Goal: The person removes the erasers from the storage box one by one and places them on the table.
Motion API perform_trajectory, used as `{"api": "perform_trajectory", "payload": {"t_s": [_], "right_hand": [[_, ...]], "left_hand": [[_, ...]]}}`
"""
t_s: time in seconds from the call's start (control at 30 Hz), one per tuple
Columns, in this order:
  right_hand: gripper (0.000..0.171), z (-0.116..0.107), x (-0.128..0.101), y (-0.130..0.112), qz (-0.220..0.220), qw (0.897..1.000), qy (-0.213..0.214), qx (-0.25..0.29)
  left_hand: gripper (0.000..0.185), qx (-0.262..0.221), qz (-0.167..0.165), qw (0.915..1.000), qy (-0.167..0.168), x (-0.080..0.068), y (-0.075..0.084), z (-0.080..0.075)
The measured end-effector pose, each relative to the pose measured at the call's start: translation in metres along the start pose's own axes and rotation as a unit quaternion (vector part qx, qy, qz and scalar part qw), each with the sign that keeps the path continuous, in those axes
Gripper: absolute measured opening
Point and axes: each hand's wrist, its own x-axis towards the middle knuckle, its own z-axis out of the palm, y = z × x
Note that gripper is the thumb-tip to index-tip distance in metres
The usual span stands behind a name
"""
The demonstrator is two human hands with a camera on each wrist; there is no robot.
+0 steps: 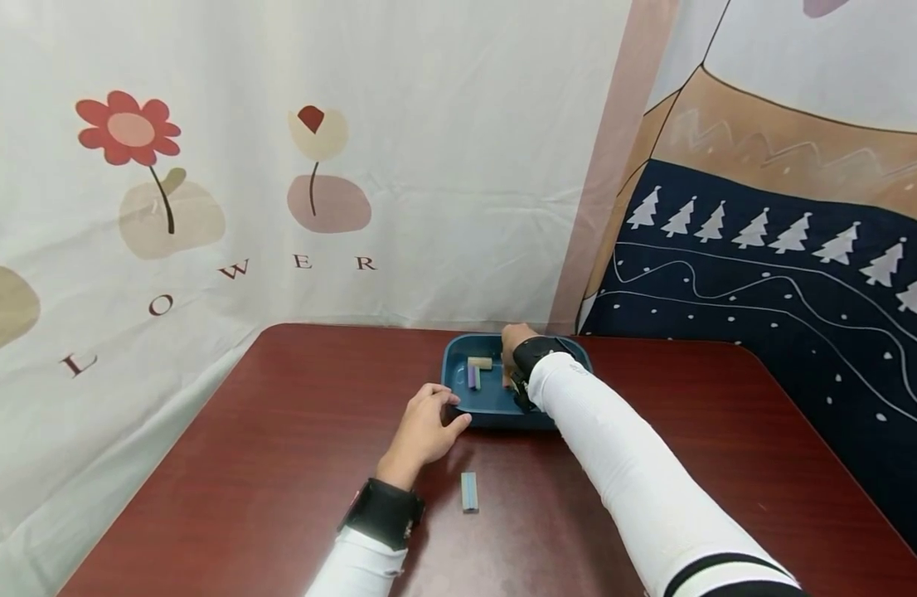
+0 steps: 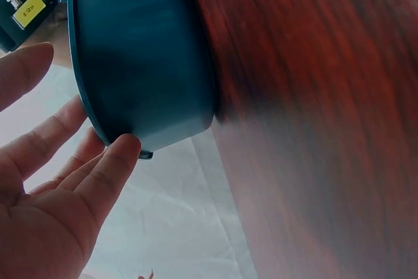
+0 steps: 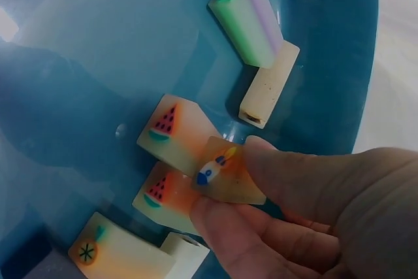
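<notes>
A blue-grey eraser (image 1: 469, 491) is shown lying alone on the red-brown table (image 1: 279, 464), nearest the viewer and well short of the blue tray (image 1: 458, 390), the landmark for all positions here; its long axis is directed from the viewer toward the tray. The left hand (image 1: 423, 431) is placed at the tray's near left corner, fingers relaxed and lightly curved, the thumb tip (image 2: 121, 151) touching the outer wall while nothing is enclosed; of the two hands it lies closer to the loose eraser. The right hand (image 1: 515, 350) is extended into the tray, where an orange eraser with a rocket print (image 3: 225, 174) is pinched between thumb and fingers. Just below that grip two watermelon-print erasers (image 3: 173, 132) are laid side by side on the tray floor, with an orange-print eraser (image 3: 108, 253) beside them. Farther along the floor a purple-and-green grape-print eraser (image 3: 248, 21) is seen, touching a cream eraser (image 3: 269, 93), both long axes lying roughly parallel.
</notes>
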Motion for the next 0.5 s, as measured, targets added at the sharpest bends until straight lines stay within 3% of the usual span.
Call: {"api": "perform_trajectory", "payload": {"t_s": [0.2, 0.4, 0.5], "right_hand": [[0.017, -0.0009, -0.0004, -0.0006, 0.008, 1.000, -0.022, 0.015], [0.041, 0.0001, 0.0015, -0.0025, 0.024, 0.999, -0.033, 0.025], [0.044, 0.0010, 0.0024, -0.0021, 0.026, 0.998, -0.041, 0.027]], "left_hand": [[0.031, -0.002, 0.000, 1.0000, 0.003, -0.0010, 0.0012, 0.0001], [0.029, 0.010, 0.017, 0.9997, 0.016, -0.0019, 0.0003, 0.0018], [0.028, 0.015, 0.028, 0.9993, 0.022, -0.0026, -0.0011, 0.0030]]}}
